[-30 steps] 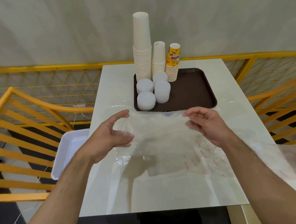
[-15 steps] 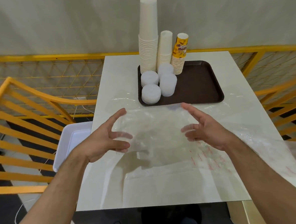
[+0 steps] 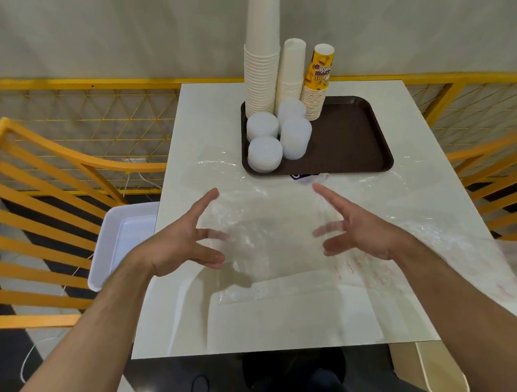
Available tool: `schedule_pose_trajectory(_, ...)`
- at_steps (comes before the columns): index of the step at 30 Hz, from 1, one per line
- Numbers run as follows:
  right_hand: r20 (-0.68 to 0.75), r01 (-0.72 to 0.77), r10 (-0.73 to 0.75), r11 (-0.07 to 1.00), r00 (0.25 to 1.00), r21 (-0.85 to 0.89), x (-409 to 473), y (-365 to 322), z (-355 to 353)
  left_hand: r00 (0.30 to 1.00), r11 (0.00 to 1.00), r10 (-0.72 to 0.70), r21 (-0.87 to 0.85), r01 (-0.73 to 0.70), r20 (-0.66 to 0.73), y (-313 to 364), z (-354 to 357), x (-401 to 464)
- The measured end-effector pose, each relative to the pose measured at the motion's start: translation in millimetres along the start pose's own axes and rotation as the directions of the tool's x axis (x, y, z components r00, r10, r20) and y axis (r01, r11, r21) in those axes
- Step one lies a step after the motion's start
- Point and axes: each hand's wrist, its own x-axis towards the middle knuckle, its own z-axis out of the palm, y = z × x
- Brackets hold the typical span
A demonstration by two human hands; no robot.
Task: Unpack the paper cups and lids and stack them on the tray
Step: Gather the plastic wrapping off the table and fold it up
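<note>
I see my left hand [image 3: 183,244] and right hand [image 3: 357,227], fingers spread and released, above clear plastic wrap [image 3: 268,225] on the table [image 3: 210,114].

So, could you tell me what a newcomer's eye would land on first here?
Probably the cup stacks towering at the far left of the tray, with lid stacks in front. Next, the left hand and right hand, both open, spread over clear plastic lying on the table.

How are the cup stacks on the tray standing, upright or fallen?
Upright. All three cup stacks stand upside down on the brown tray, behind the lid stacks.
</note>
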Motion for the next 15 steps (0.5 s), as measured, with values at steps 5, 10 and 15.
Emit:
schedule_pose_trajectory(5, 0.029, -0.136, 0.154, 0.932, 0.988, -0.335, -8.5, 14.7, -1.9, 0.995, 0.996, -0.055, 0.076, 0.050, 0.077, -17.1, 7.5, 3.2)
schedule_pose_trajectory(10, -0.208, -0.122, -0.016, 0.764, 0.978, -0.633, 2.7, 30.2, 7.4, 0.989, 0.991, -0.117, 0.073, 0.110, 0.094, -40.8, 21.6, 8.0)
schedule_pose_trajectory(15, -0.207, 0.027, -0.354, 0.557, 0.912, -0.830, 21.3, 51.1, 47.2, 0.987, 0.984, -0.150, 0.107, 0.143, 0.062, -53.4, 32.0, 11.6)
